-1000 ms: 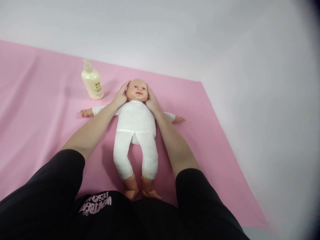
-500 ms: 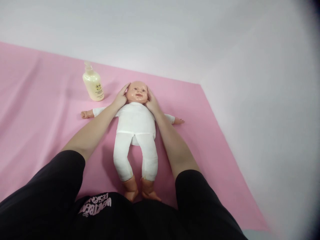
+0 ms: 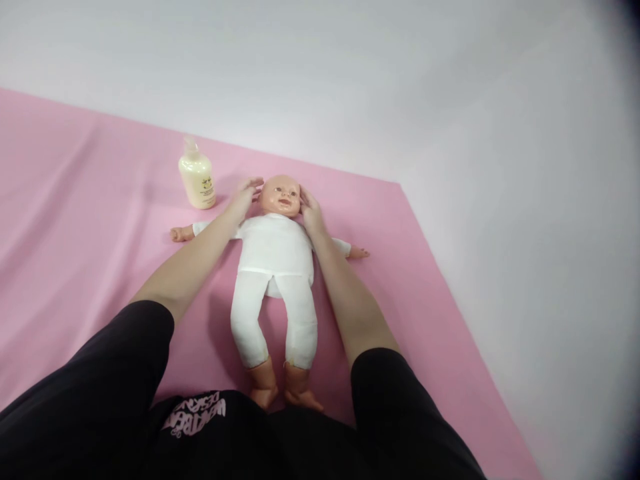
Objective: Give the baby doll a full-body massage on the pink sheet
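A baby doll [image 3: 276, 247] in a white cloth suit lies on its back, its arms stretched out sideways and its feet towards me. Its bald plastic head [image 3: 280, 196] is turned slightly to the right. My left hand [image 3: 246, 199] is open beside the left of the head, fingers extended, with a small gap at the fingertips. On the other side my right hand [image 3: 311, 210] rests its open fingers against the head. The palms and the back of the doll's head are hidden from view.
A pump bottle [image 3: 197, 177] of pale yellow liquid stands left of the doll's head. Under everything spreads a pink cloth [image 3: 100, 220] with soft folds; its edge runs behind the head and down the right. A pale grey-white surface [image 3: 525, 200] lies past it.
My left hand has eased away from the doll's head, its fingers looser. The head has turned a little to the right. The whole view has shifted slightly.
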